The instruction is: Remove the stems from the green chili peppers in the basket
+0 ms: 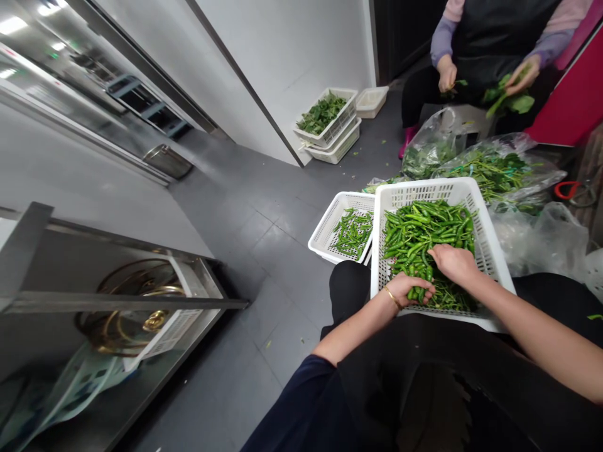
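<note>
A large white perforated basket [492,245] rests on my lap, heaped with green chili peppers [424,223]. Low in the basket, my left hand [406,289], with a gold bracelet at its wrist, is closed around several green chilies. Just above and to the right, my right hand [455,262] has its fingers pinched together over the pile; whatever is between the fingertips is too small to make out. Loose green stems [450,296] lie at the near end, below my right hand. On the left, a smaller white basket [320,235] holds fewer chilies.
Across from me a seated person [506,56] handles leafy greens. Plastic bags of greens [499,169] and red-handled scissors [568,190] lie at the right. Stacked baskets [336,150] stand by the wall. A metal shelf [141,301] with pot lids is on the left.
</note>
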Demonstrator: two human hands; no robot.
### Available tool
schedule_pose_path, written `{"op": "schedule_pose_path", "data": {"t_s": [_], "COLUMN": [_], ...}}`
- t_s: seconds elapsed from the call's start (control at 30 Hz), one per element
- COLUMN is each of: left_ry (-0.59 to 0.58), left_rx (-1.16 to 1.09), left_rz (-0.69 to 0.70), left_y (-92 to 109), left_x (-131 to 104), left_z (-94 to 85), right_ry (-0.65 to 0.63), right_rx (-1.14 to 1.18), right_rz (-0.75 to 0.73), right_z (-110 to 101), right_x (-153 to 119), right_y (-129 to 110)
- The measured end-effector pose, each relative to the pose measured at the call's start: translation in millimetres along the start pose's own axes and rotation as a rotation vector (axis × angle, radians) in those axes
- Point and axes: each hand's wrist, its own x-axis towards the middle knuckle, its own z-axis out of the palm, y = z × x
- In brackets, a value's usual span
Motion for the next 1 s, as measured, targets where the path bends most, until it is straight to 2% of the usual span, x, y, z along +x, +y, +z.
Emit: {"op": "schedule_pose_path", "data": {"t_s": [0.1,0.23,0.3,0.43,0.5,0.53,0.6,0.63,0.7,0.77,0.83,0.9,1.0], "left_ry": [0.066,0.106,0.124,0.149,0.103,0.074,0.04,0.044,0.07,0.118,0.158,0.172,0.191], "left_rx": [-0.039,-0.055,-0.059,-0.052,-0.031,-0.01,0.047,0.074,0.107,0.106,0.093,0.084,0.081], "left_rz": [0.08,0.214,0.277,0.331,0.303,0.28,0.224,0.201,0.156,0.12,0.109,0.135,0.253], "left_y": [4,11,13,13,10,9,6,5,4,4,4,2,3], "left_x": [1,3,4,6,7,7,6,6,4,4,4,4,5], "left_z": [-6.7,-13.2,-13.2,-6.5,-2.1,-0.6,0.6,0.1,-2.2,-5.3,-8.0,-10.2,-12.9], "right_ry": [-0.133,-0.126,-0.15,-0.298,-0.344,-0.364,-0.37,-0.334,-0.194,-0.042,0.045,0.082,0.103], "right_rx": [0.018,0.19,0.427,1.089,1.27,1.282,1.149,1.022,0.715,0.428,0.228,0.104,0.002], "right_rz": [0.132,0.176,0.242,0.375,0.344,0.297,0.158,0.073,-0.096,-0.204,-0.21,-0.147,-0.072], "right_z": [7,10,10,8,6,5,3,3,4,6,8,9,10], "right_x": [28,45,39,5,-13,-20,-29,-32,-33,-30,-24,-15,3], "right_y": [7,11,14,12,6,2,-4,-6,-10,-13,-14,-12,-4]}}
